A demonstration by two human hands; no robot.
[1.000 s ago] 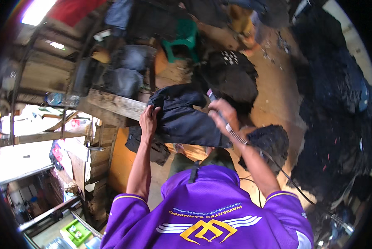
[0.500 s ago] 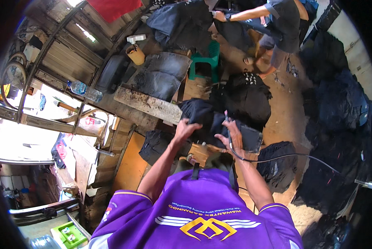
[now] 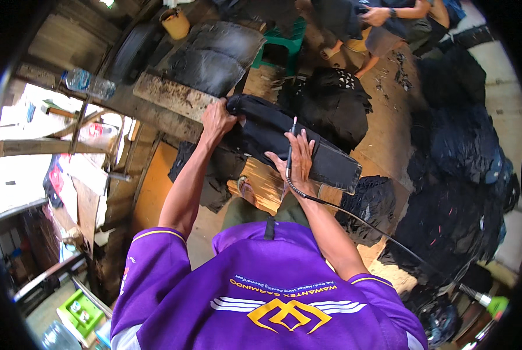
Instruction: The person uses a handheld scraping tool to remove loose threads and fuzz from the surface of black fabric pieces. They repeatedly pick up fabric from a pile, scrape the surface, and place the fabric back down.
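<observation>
A black garment [image 3: 261, 119] lies stretched over a long dark board [image 3: 336, 166] in front of me. My left hand [image 3: 218, 121] is closed on the garment's far left end. My right hand [image 3: 299, 154] rests on the cloth at the middle of the board, fingers fairly straight. Tucked in that hand is a slim pen-shaped handpiece [image 3: 290, 153], its pale pinkish tip pointing away from me. A black cable [image 3: 368, 220] with a ribbed sleeve runs from the handpiece to the lower right.
Dark cloth piles [image 3: 447, 192] line the right side. Another garment heap [image 3: 334, 105] lies beyond the board. A stained wooden plank [image 3: 170, 96], grey denim [image 3: 211, 55] and a green stool [image 3: 284, 46] stand farther off. A co-worker's hand [image 3: 377, 16] shows at the top.
My left hand has moved left and away from me and closed on the garment's end. The cloth now lies stretched along the board. My view has shifted.
</observation>
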